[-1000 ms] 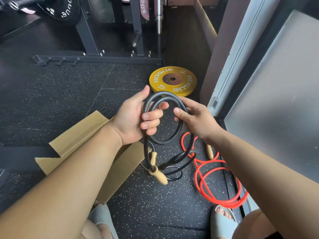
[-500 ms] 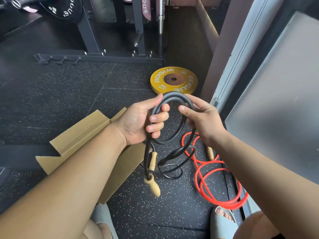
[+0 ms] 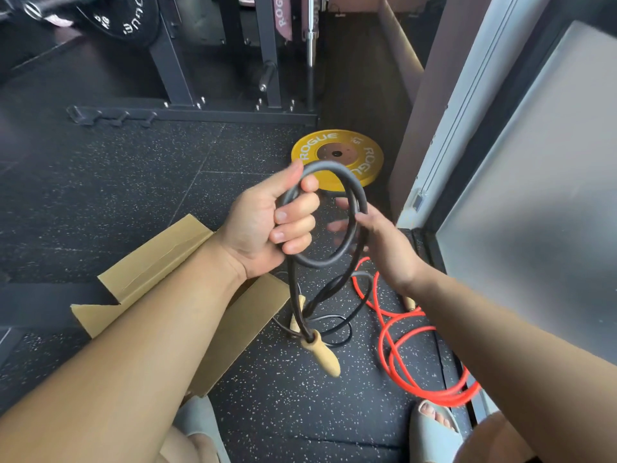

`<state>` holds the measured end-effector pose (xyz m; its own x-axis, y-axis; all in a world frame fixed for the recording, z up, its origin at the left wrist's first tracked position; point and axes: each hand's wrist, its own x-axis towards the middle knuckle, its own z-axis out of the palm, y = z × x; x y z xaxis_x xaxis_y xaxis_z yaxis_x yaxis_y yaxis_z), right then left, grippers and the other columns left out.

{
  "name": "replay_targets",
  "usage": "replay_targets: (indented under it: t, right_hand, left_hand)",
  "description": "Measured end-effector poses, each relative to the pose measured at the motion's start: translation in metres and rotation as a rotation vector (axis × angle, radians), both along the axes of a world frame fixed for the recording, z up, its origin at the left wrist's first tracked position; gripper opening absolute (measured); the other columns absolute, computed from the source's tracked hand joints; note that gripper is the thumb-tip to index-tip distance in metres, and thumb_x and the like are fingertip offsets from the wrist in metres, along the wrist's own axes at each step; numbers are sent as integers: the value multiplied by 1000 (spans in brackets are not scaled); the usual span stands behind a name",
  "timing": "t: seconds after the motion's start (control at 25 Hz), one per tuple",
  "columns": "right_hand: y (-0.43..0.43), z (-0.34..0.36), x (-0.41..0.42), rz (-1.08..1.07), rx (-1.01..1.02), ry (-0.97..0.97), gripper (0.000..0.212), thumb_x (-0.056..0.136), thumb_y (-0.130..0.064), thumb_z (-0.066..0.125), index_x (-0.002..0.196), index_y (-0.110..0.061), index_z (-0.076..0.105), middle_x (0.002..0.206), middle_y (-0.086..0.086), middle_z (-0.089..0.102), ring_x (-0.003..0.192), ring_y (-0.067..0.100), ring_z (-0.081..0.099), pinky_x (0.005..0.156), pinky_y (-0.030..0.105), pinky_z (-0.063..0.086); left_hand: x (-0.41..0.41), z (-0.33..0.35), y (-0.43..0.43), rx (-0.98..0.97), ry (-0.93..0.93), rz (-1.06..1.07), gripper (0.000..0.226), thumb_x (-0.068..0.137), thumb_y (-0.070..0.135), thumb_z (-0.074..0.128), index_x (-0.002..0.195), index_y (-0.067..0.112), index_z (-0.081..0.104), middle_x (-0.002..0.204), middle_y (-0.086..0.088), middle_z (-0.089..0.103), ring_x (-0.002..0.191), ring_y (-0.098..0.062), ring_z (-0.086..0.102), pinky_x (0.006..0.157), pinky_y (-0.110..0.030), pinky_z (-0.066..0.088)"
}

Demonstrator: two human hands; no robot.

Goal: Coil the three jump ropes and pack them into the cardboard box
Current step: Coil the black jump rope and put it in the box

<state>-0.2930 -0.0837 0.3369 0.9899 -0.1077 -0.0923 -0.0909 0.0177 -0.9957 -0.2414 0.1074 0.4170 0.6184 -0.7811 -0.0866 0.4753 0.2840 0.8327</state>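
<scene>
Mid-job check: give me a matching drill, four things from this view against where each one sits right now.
Things:
1. black rope
2. orange rope
3. cardboard box
4. yellow plate

Places:
A. flat on the floor, farthest from the camera
B. loose on the floor at the right
C. gripped in the left hand
D. flaps open, on the floor at the left

Pairs: 1-C, 2-B, 3-D, 4-A.
</scene>
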Motion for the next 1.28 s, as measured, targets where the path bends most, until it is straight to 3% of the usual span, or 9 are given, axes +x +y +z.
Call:
replay_targets:
  t: [0.08,0.2,0.32,0.44,0.56,0.68,0.84,1.12,1.28]
  right_hand:
    - [6,-11,-3,-29,-28,20,29,99,-29,39,121,-19,54,91,-9,74,83,14,70,90,50,50]
    - [14,-16,-8,-106,-403,-121,18,110,-21,34,119,-16,49,83,-11,69,61,12,62,70,38,53]
    - [15,-6,-6,-15,-860,-180,42,104,-14,40,146,-21,43,94,0,63,80,19,59,72,33,45]
    - [34,-3,-9,204,-1142,-19,82,91,7,44,162,-6,5,122,6,43,102,32,57,80,31,41]
    - [52,5,-19,323,-1276,11,81,87,11,43,161,-7,13,124,13,47,103,36,57,80,40,45]
    - [56,9,-23,410,-1230,-66,65,87,9,41,148,-13,41,101,7,51,82,30,53,66,38,42]
    - [60,-4,-25,452,-1192,-274,45,96,-2,45,138,-18,52,106,8,60,86,34,62,67,46,54]
    - [51,5,-30,398,-1228,-712,20,99,-23,58,99,-6,69,93,7,63,85,35,62,58,45,54]
    - [47,22,-36,286,-1172,-863,23,89,-22,76,91,-14,54,96,6,51,64,23,41,41,37,45]
  left_hand:
    - [3,5,3,-81,16,72,35,101,46,35,81,19,48,44,10,25,31,-4,21,36,-21,18]
    - [6,8,4,-156,26,240,35,97,40,27,79,18,47,46,9,24,34,-7,19,37,-23,20]
    - [1,7,-5,-97,-63,323,30,95,30,23,80,16,45,46,7,25,34,-9,18,38,-23,22]
    - [-7,-2,-19,60,-251,376,21,92,27,32,83,13,44,45,5,29,33,-11,22,40,-22,25]
    - [-5,-19,-26,275,-535,448,23,86,28,37,74,9,44,45,3,38,39,-20,46,52,-38,43]
    - [4,-31,-24,537,-783,476,34,88,32,37,65,9,45,49,4,51,69,-27,67,82,-49,50]
    - [5,-36,-22,738,-851,391,42,89,41,37,63,12,51,55,1,61,76,-22,69,88,-44,49]
    - [-3,-28,-21,846,-609,153,40,101,33,44,97,-5,56,73,-3,73,63,-18,60,66,-30,44]
    - [-10,-21,-16,680,-353,83,19,98,20,53,87,5,59,72,-9,61,65,-18,50,57,-26,40]
